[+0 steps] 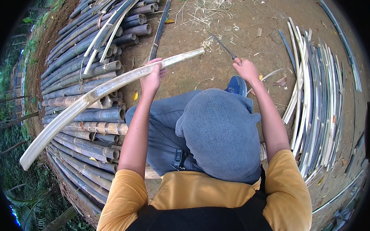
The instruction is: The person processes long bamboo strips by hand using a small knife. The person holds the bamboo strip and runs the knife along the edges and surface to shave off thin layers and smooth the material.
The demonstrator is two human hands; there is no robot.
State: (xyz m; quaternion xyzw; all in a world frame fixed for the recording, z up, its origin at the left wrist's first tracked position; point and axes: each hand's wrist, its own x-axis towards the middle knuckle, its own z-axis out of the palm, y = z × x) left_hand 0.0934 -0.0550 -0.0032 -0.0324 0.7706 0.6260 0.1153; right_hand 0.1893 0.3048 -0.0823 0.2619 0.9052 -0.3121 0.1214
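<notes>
My left hand (153, 75) is wrapped around a long split bamboo strip (84, 99). The strip's pale inner face shows, and it slants from the lower left up to the right, over the stacked poles. Out in front on the right, my right hand (245, 69) is closed around the handle of a knife (224, 46). Its thin dark blade points away and to the left, over the ground, apart from the strip. The blade tip lies just beyond the strip's far right end.
Dark bamboo poles (133, 29) are stacked on the left, with split pieces (110, 25) on top. Several cut strips (311, 107) lie on the right. Shavings (209, 10) litter the dirt ahead. A rounded grey-blue cloth shape (219, 133) and a blue shoe (236, 84) are between my arms.
</notes>
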